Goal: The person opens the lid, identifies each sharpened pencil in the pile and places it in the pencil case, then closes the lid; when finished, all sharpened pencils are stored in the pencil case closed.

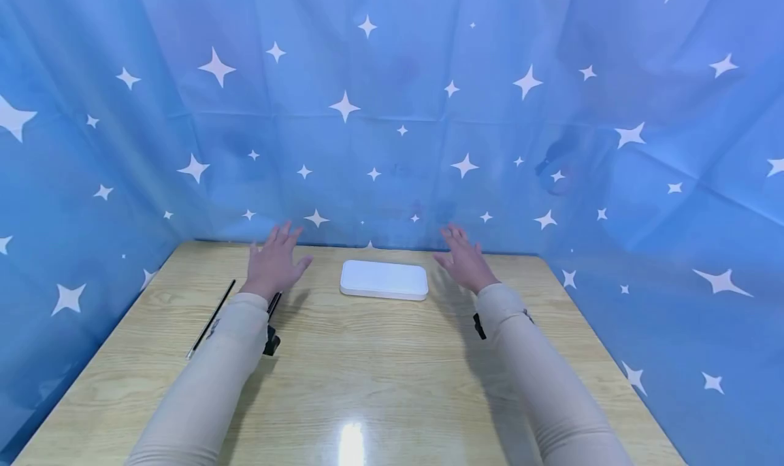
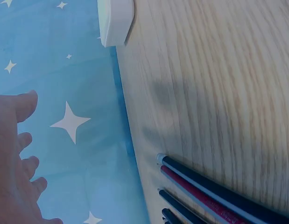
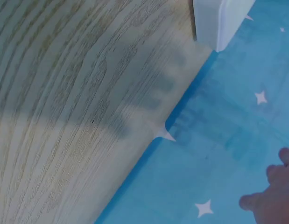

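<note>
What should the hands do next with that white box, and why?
Probably bring both hands inward and down onto the ends of the white box. The left hand and right hand hover open on either side of it, fingers straight, touching nothing. The box lies flat and closed on the wooden table between them, so closing that gap seems the natural small step.

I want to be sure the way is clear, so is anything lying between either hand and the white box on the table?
Nothing visible does. The white box lies between the left hand and right hand, with only bare table in each gap. The pencils lie under the left wrist, away from the box.
</note>
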The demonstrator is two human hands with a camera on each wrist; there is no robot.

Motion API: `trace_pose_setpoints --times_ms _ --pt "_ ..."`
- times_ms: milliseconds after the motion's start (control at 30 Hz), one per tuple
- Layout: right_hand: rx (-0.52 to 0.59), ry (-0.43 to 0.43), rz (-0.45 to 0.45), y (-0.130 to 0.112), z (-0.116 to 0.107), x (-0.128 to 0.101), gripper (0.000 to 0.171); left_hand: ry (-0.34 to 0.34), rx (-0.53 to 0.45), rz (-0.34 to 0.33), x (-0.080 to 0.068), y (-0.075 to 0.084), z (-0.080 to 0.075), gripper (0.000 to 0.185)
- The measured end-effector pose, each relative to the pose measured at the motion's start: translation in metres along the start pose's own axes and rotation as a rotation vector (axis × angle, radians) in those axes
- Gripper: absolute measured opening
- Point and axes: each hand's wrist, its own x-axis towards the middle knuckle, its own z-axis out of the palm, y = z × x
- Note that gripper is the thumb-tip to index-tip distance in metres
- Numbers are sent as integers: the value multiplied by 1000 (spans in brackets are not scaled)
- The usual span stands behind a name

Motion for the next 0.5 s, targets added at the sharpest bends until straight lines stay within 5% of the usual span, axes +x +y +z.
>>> trace_pose_setpoints --times_ms 500 --pt "143 -104 1 5 27 5 73 6 -68 84 9 21 17 70"
